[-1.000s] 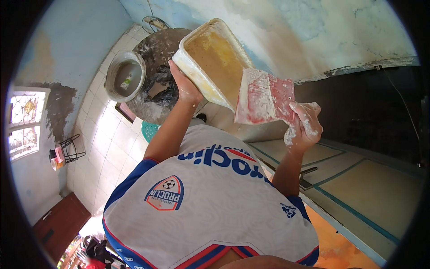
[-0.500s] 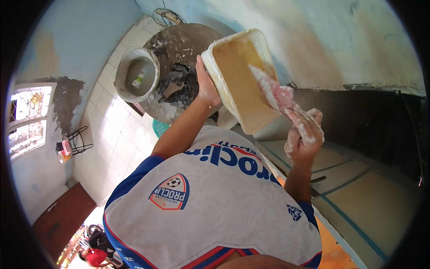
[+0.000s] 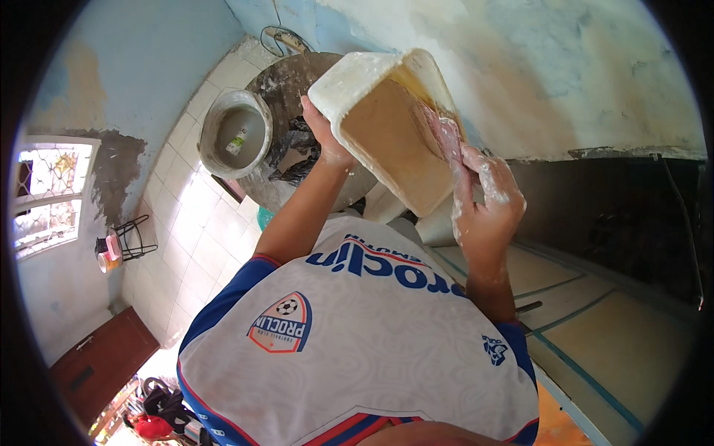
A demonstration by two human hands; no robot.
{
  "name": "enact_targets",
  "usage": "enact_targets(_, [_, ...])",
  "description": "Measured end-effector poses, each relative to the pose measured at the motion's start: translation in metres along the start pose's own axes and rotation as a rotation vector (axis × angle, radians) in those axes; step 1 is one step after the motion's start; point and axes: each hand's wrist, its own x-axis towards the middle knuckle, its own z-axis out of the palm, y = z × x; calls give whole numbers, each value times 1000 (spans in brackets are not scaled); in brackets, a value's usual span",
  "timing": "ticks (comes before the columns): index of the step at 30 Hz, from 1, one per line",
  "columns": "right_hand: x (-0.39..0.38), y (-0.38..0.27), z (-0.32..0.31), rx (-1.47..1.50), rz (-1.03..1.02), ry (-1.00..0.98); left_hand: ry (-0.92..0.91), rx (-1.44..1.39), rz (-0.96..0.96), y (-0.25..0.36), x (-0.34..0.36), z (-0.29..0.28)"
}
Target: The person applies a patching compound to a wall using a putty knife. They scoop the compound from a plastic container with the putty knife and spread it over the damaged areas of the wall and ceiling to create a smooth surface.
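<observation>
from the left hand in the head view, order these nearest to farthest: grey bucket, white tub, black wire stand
1. white tub: gripped by the left hand.
2. grey bucket: on the floor, to its left.
3. black wire stand: far left, near the window.

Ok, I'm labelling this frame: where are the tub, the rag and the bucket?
tub point(image 3: 387, 141), head view, its yellowed inner floor.
rag point(image 3: 445, 135), head view, pinkish cloth inside the tub.
bucket point(image 3: 223, 111), head view, its rim.

White short-sleeved jersey point(image 3: 357, 349), blue sleeve trim, shield badge with football; hands point(image 3: 487, 201) dusted white.
</observation>
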Motion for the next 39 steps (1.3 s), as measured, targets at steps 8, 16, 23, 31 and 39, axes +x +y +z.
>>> enact_targets(8, [9,-7,-3,-91,26,-52,-17,-31,-5,5,17,15])
enact_targets(16, [6,-4,-13,-161,-23,-45,-53,-39,-26,2,35,35])
enact_targets(23, [-13,13,-13,-2,226,-61,-39,144,16,-5,25,51])
enact_targets(31, [-32,44,-17,424,531,39,102,125,-62,-36,22,34])
enact_targets(39, [-27,89,-60,715,615,315,143,53,-82,-86,21,65])
